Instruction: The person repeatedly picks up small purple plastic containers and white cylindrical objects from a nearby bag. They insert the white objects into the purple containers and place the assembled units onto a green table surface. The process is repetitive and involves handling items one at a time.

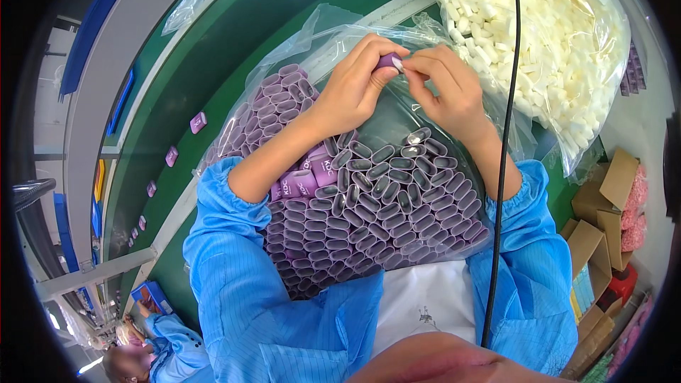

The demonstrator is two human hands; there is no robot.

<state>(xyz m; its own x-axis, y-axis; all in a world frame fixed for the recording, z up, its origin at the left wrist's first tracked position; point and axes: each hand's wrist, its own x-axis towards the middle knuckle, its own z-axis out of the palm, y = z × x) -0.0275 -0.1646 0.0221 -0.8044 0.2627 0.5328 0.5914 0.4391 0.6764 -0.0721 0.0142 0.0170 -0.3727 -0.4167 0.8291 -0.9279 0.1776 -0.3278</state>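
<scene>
My left hand (355,85) is closed around a small purple oval case (386,61), held up above a clear plastic bag. At the case's end, the fingertips of my right hand (448,89) pinch a small white piece (398,64); whether part of it sits inside the case cannot be seen. Under my forearms, the bag holds many open oval purple cases (397,191), mostly standing with hollow ends up. A few purple cases (301,177) lie on their sides near my left forearm.
A clear bag of cream-white pieces (496,50) stands at the far right. A black cable (506,135) hangs across the view. Several purple cases (198,123) sit spaced along the green surface at left. Cardboard boxes (594,241) stand at right. A blue-sleeved person (174,344) works lower left.
</scene>
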